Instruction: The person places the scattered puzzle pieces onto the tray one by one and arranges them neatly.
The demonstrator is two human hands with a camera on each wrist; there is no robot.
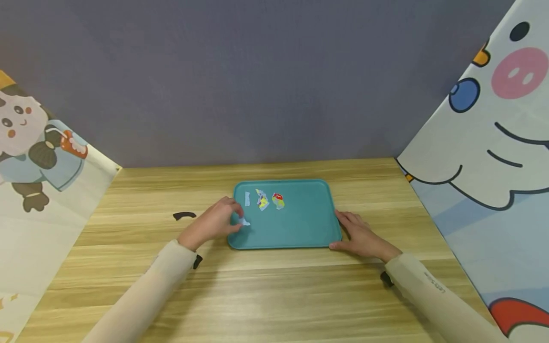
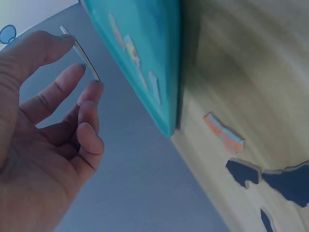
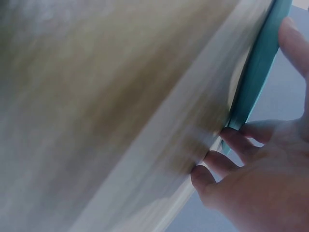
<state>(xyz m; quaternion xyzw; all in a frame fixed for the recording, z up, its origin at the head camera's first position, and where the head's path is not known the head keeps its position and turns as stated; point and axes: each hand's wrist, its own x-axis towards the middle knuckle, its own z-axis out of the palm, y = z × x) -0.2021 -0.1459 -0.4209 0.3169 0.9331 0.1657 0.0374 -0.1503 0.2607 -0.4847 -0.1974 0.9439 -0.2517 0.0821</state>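
- Two beige sleeves (image 1: 150,290) lie nearest the camera, entering from seven and five o'clock over the worktop (image 1: 274,295).
- The left grip (image 1: 213,220) pinches a small pale-blue piece (image 1: 244,222) between thumb and fingers, over the tray's nine o'clock side.
- The right grip (image 1: 360,236) is spread at the tray's four o'clock corner, thumb and fingers touching the rim.
- The teal tray (image 1: 300,226) has rounded corners and sits at the head view's centre; between ten and twelve o'clock on it lie a pale strip (image 1: 247,198), a yellow-and-blue piece (image 1: 262,200) and a red-and-yellow piece (image 1: 278,201).
- The worktop is light wood with streaky grain. A dark curved piece (image 1: 184,215) lies on it at nine o'clock from the tray; the left wrist view shows an orange-and-blue piece (image 2: 223,134) and more dark pieces (image 2: 289,183) towards four o'clock.
- A plain grey-blue wall (image 1: 257,85) stands at twelve o'clock.
- Cartoon-printed panels flank the worktop: a bow-wearing figure (image 1: 25,128) at ten, a pink-snouted one (image 1: 506,157) at two.
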